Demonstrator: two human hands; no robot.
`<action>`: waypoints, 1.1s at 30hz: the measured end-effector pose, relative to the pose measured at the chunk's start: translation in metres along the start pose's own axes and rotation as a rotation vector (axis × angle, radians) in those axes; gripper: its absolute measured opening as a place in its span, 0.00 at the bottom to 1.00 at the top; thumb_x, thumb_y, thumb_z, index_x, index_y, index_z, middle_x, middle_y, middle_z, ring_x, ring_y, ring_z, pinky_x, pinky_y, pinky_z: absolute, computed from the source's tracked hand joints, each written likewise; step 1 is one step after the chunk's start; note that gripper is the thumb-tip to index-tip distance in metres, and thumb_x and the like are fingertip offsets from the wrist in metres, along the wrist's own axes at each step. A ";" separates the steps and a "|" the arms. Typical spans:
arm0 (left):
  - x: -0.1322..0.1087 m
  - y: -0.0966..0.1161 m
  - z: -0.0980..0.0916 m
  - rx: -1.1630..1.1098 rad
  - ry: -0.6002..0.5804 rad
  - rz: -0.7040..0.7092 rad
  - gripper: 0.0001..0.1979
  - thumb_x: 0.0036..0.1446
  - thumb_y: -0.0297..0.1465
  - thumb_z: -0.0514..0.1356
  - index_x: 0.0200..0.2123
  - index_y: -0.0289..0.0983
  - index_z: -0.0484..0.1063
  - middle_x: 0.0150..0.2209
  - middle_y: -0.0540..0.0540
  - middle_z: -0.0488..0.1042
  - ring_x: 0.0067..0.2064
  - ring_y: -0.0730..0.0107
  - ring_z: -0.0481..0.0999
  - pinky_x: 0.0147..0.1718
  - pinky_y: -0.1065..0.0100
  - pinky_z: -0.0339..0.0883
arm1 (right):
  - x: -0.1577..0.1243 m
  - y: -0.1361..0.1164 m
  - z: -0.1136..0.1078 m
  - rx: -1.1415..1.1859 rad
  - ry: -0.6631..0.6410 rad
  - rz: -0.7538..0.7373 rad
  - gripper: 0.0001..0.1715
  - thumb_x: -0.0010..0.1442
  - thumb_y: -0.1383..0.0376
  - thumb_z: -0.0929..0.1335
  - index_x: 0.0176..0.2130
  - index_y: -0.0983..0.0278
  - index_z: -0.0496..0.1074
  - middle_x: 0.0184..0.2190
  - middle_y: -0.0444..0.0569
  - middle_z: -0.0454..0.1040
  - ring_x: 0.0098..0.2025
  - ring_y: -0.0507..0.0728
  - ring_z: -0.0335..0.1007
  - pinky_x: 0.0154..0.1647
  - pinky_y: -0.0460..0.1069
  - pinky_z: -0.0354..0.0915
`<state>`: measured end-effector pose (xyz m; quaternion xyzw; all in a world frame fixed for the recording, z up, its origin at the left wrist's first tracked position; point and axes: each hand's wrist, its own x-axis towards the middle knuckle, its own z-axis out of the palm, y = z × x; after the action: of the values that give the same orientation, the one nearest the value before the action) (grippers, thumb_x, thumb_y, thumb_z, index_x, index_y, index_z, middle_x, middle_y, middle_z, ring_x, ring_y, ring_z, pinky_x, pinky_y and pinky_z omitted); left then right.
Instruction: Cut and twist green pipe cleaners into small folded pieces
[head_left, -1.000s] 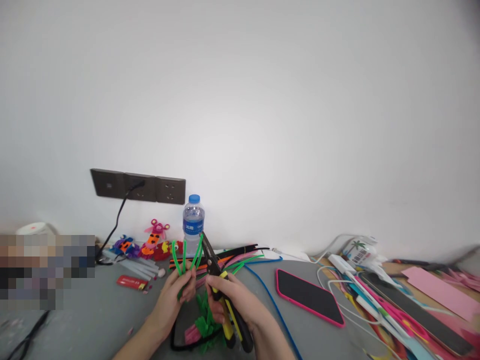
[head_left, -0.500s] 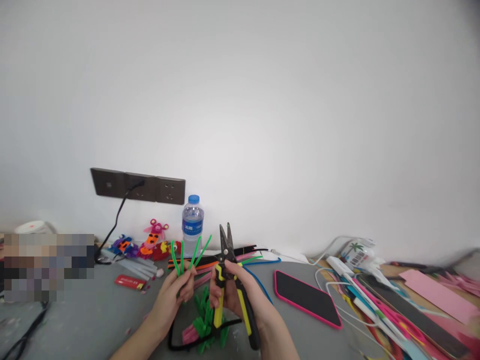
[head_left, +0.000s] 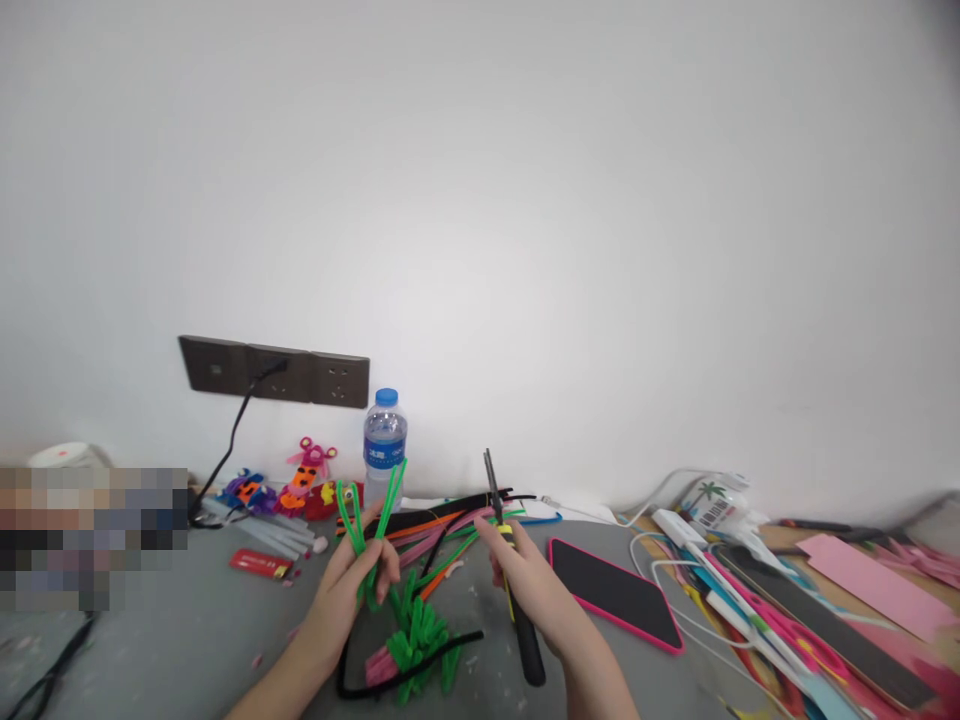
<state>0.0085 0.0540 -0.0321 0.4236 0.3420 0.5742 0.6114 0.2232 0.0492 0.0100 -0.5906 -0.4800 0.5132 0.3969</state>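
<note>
My left hand [head_left: 354,578] is closed around several green pipe cleaners [head_left: 354,515], whose ends stick up in a fan above the fingers. In my right hand [head_left: 529,575] is a pair of pliers [head_left: 531,650] with black and yellow handles, seen edge-on, its dark jaws pointing up toward the wall. The two hands are apart. Between and below them lies a heap of short green pipe cleaner pieces [head_left: 420,630] with a pink bundle [head_left: 381,665] at its left. A black pipe cleaner [head_left: 427,665] curves around the heap.
Behind the hands stands a water bottle [head_left: 385,440], near loose coloured pipe cleaners [head_left: 442,515]. Small fuzzy figures [head_left: 306,480], glue sticks [head_left: 270,530] and a red lighter [head_left: 260,564] lie left. On the right are a pink-edged phone [head_left: 615,595], white cables and pink scissors [head_left: 787,625].
My right hand has moved right, away from the left hand, and turned the pliers edge-on. My left hand stays nearly in place with the green pipe cleaners.
</note>
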 end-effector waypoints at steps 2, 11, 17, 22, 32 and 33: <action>0.001 0.000 0.000 -0.004 0.010 0.007 0.17 0.52 0.38 0.64 0.43 0.36 0.74 0.24 0.49 0.74 0.23 0.72 0.66 0.22 0.70 0.60 | -0.003 0.000 0.001 -0.133 0.060 0.045 0.24 0.53 0.44 0.67 0.33 0.61 0.64 0.27 0.45 0.70 0.34 0.59 0.66 0.36 0.50 0.58; 0.002 -0.001 -0.003 -0.081 0.036 0.038 0.10 0.49 0.29 0.62 0.38 0.37 0.73 0.27 0.50 0.74 0.24 0.72 0.67 0.24 0.70 0.61 | -0.021 -0.013 0.001 -0.571 -0.086 0.198 0.18 0.55 0.54 0.65 0.40 0.64 0.64 0.44 0.60 0.74 0.47 0.66 0.70 0.45 0.55 0.58; 0.002 0.000 -0.002 -0.052 0.084 0.045 0.10 0.54 0.36 0.62 0.26 0.37 0.69 0.22 0.53 0.68 0.20 0.75 0.62 0.22 0.71 0.58 | -0.022 -0.007 -0.009 -0.607 -0.086 0.201 0.19 0.50 0.55 0.67 0.39 0.64 0.66 0.41 0.58 0.76 0.45 0.67 0.71 0.44 0.56 0.60; 0.000 0.000 -0.001 0.094 0.044 0.057 0.21 0.57 0.42 0.60 0.18 0.37 0.63 0.16 0.54 0.62 0.18 0.76 0.59 0.19 0.73 0.54 | -0.018 -0.005 -0.008 -0.664 -0.098 0.217 0.17 0.48 0.55 0.67 0.36 0.64 0.67 0.40 0.59 0.76 0.43 0.68 0.72 0.41 0.56 0.61; -0.003 -0.011 -0.004 0.333 -0.169 0.081 0.17 0.54 0.40 0.64 0.44 0.40 0.65 0.23 0.57 0.65 0.17 0.80 0.60 0.16 0.76 0.55 | -0.017 -0.007 -0.008 -0.692 -0.103 0.237 0.16 0.47 0.55 0.66 0.34 0.63 0.67 0.39 0.59 0.76 0.42 0.68 0.72 0.38 0.55 0.60; -0.004 -0.011 -0.003 0.359 -0.178 0.078 0.17 0.54 0.39 0.64 0.44 0.40 0.65 0.24 0.57 0.66 0.17 0.80 0.61 0.16 0.76 0.55 | -0.017 -0.007 -0.008 -0.690 -0.103 0.236 0.16 0.47 0.55 0.66 0.34 0.63 0.67 0.39 0.59 0.76 0.42 0.68 0.72 0.38 0.55 0.60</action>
<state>0.0095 0.0508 -0.0438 0.5879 0.3668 0.4875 0.5312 0.2295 0.0340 0.0218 -0.7143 -0.5729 0.3923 0.0877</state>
